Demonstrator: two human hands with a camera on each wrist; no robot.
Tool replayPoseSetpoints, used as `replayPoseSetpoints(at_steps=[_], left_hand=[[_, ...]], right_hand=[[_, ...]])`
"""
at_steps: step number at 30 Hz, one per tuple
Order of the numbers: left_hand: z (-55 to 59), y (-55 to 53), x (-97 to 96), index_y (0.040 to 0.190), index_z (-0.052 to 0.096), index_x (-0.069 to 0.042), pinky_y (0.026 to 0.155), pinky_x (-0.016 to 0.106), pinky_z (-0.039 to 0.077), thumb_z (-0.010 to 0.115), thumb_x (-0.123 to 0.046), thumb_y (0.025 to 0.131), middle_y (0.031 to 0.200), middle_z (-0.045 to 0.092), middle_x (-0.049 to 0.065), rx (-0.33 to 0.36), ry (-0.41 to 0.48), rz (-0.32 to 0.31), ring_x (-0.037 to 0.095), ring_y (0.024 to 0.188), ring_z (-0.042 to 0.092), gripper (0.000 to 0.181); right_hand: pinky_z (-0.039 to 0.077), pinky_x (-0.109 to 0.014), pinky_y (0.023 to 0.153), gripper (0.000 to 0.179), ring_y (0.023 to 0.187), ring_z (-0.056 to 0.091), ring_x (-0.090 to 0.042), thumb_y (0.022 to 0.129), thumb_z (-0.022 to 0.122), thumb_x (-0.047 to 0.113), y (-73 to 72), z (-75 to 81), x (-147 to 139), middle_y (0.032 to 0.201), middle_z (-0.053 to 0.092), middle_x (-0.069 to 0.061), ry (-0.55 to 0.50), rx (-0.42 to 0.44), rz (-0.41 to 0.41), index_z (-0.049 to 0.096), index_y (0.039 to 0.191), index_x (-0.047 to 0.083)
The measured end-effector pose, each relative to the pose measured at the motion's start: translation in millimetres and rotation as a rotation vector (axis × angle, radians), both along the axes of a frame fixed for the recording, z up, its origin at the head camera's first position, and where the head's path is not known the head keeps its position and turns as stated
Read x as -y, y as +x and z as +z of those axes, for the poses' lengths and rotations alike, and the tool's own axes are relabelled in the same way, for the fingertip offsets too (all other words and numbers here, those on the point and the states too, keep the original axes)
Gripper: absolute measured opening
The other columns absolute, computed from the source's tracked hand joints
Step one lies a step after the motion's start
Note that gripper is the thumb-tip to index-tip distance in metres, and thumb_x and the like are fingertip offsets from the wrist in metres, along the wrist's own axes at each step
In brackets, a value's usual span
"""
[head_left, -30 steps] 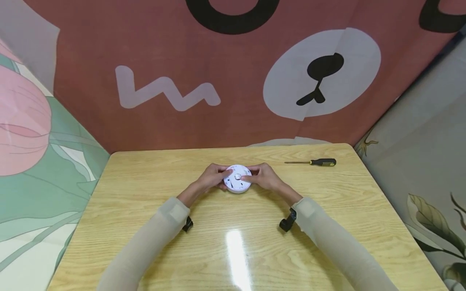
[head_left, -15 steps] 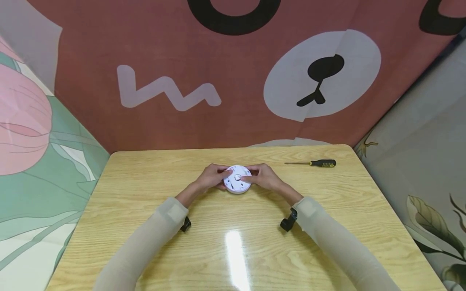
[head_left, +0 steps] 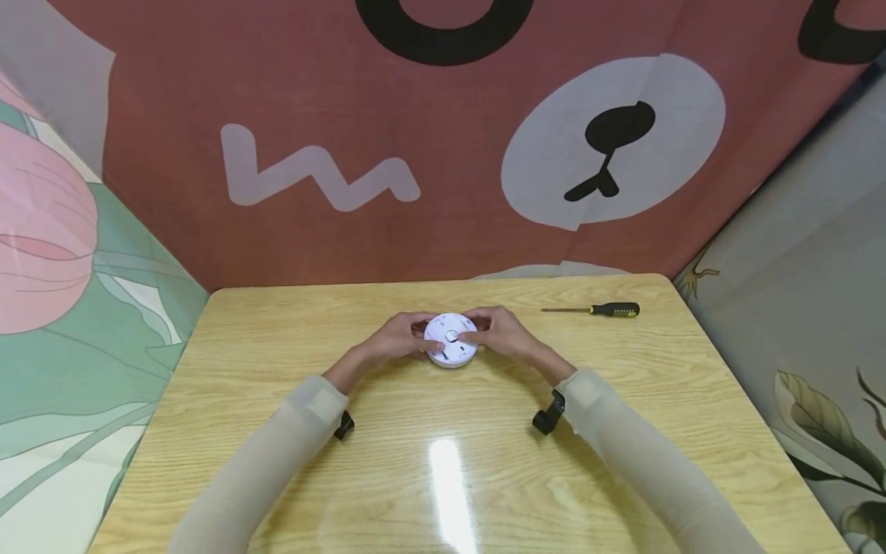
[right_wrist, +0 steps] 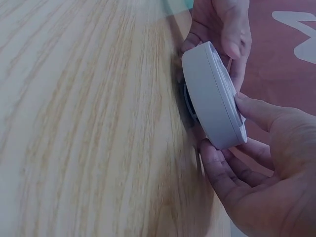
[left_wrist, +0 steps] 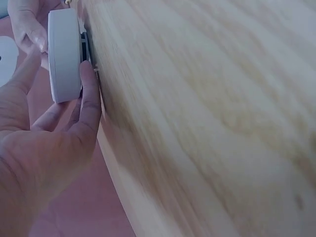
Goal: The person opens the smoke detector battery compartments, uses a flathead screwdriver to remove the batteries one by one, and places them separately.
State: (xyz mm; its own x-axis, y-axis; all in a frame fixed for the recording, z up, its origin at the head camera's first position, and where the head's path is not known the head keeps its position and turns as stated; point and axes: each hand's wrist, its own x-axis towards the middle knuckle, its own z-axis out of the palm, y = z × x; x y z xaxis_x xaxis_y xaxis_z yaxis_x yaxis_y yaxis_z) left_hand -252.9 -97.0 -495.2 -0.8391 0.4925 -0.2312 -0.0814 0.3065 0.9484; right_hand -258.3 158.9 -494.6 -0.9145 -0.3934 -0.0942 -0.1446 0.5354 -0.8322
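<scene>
Between both hands is a white round smoke detector [head_left: 450, 355], its flat slotted face turned up toward the head camera. My left hand [head_left: 398, 336] holds its left side, the thumb lying over the face and the fingers curled beneath. The right hand [head_left: 508, 335] grips the right side, with its thumb on the face near the centre. In the left wrist view, the side wall of the smoke detector [left_wrist: 64, 57] shows, with left fingertips at its dark-slotted underside. The right wrist view shows the smoke detector [right_wrist: 212, 98] held tilted close over the table, right fingers under its rim.
A screwdriver [head_left: 614, 309] with a black and yellow handle lies at the back right of the wooden table [head_left: 388, 477]. Behind the table's back edge hangs a reddish printed cloth [head_left: 311, 246]. Patterned cloths stand at both sides.
My left thumb has moved from the upper left of the smoke detector's face to its lower left, and the left forearm has shifted slightly left. The right hand keeps its hold nearly unchanged.
</scene>
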Motion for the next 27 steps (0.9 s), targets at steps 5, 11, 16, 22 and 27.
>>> replayPoseSetpoints(at_steps=[5, 11, 16, 22, 27], left_hand=[[0.4, 0.1, 3.5, 0.155, 0.051, -0.004, 0.089, 0.027, 0.057, 0.087, -0.002, 0.086, 0.137, 0.067, 0.016, -0.055, -0.006, -0.068, 0.023, 0.117, 0.068, 0.078], [-2.4, -1.1, 5.1, 0.158, 0.046, -0.006, 0.099, 0.034, 0.056, 0.091, 0.0, 0.081, 0.144, 0.061, 0.016, -0.071, -0.002, -0.103, 0.028, 0.124, 0.065, 0.09], [-5.0, -1.2, 5.7, 0.158, 0.046, -0.004, 0.104, 0.042, 0.054, 0.091, 0.002, 0.08, 0.145, 0.06, 0.017, -0.103, -0.001, -0.116, 0.03, 0.126, 0.063, 0.09], [-5.0, -0.7, 6.1, 0.157, 0.047, -0.006, 0.101, 0.039, 0.055, 0.092, 0.0, 0.08, 0.143, 0.062, 0.016, -0.134, -0.031, -0.112, 0.029, 0.124, 0.064, 0.09], [-4.6, 0.4, 6.1, 0.157, 0.047, -0.005, 0.099, 0.036, 0.056, 0.092, 0.0, 0.08, 0.142, 0.062, 0.016, -0.159, -0.032, -0.113, 0.029, 0.123, 0.065, 0.089]], right_hand=[[0.057, -0.032, 0.083, 0.05, 0.103, 0.069, -0.024, 0.094, 0.083, 0.025, -0.5, 2.1, 1, 0.12, 0.075, -0.013, 0.003, 0.004, 0.006, 0.069, 0.137, 0.003], [0.059, -0.036, 0.087, 0.05, 0.108, 0.07, -0.027, 0.097, 0.08, 0.026, 0.4, 4.8, 0, 0.125, 0.074, -0.014, 0.018, -0.021, 0.01, 0.067, 0.14, 0.003], [0.059, -0.041, 0.093, 0.05, 0.111, 0.07, -0.029, 0.097, 0.079, 0.025, 2.8, 7.7, -1, 0.125, 0.073, -0.015, 0.038, -0.107, -0.018, 0.067, 0.139, 0.0], [0.061, -0.041, 0.09, 0.06, 0.11, 0.07, -0.031, 0.091, 0.086, 0.031, 9.4, 11.7, 5, 0.126, 0.071, -0.017, 0.105, -0.277, -0.032, 0.068, 0.137, -0.002], [0.061, -0.04, 0.082, 0.066, 0.099, 0.071, -0.03, 0.086, 0.091, 0.039, 17.8, 12.5, 11, 0.118, 0.071, -0.015, 0.184, -0.447, -0.006, 0.07, 0.133, -0.003]])
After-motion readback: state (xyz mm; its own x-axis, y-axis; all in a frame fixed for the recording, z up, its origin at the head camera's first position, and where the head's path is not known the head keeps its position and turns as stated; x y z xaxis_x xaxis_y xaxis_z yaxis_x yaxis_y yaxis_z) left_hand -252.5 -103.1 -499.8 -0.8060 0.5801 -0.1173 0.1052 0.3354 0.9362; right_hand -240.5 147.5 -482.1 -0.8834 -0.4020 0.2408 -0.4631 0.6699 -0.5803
